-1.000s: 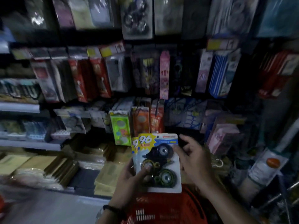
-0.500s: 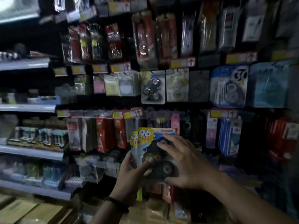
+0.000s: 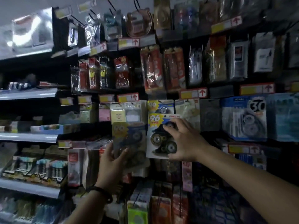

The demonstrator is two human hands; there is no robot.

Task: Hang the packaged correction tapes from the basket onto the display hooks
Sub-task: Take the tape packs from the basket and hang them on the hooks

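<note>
Yellow-cornered correction tape pack (image 3: 157, 136), head view, is held up just below a matching hung pack (image 3: 160, 106). Right hand (image 3: 184, 139) has its grip curled round this pack's right edge, fingers on the blister. Left hand (image 3: 111, 162) has its grip curled round a second pack (image 3: 129, 139), blurred, just beside the first. Basket not in view. Step in hand, by judgement: hanging the right-hand pack. Next move calls for lining its hang hole with the hook tip, itself not discernible, and sliding it on
</note>
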